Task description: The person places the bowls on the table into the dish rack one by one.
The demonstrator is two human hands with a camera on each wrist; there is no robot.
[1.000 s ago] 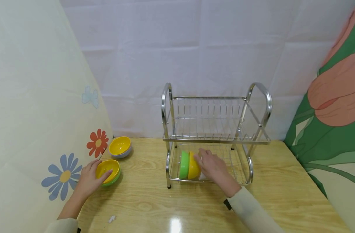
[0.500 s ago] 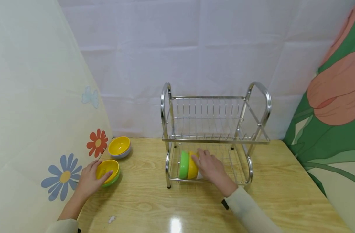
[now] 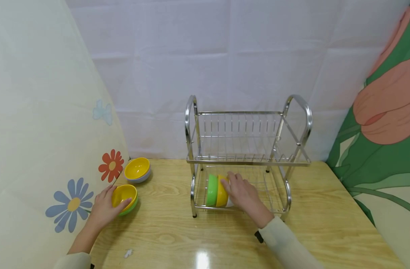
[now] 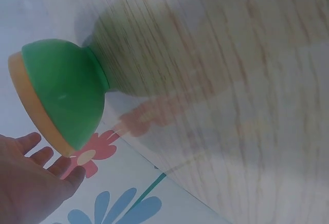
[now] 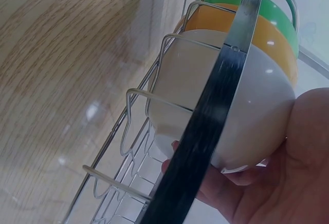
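Since a second earlier, the white bowl (image 5: 259, 108) had slid slightly left with the right hand (image 3: 243, 192), whose thumb and curled fingers gripped it. It stood on edge on the lower tier of the metal rack (image 3: 248, 163), beside an orange-yellow bowl (image 3: 221, 196) and, farther left, a green bowl (image 3: 211, 191). At left, the left hand (image 3: 104, 209) had loosely spread fingers at a yellow-and-green nested pair's rim (image 3: 135, 194); contact was unclear. Another nested pair (image 3: 137, 170) sat beyond on the table (image 3: 164, 224).
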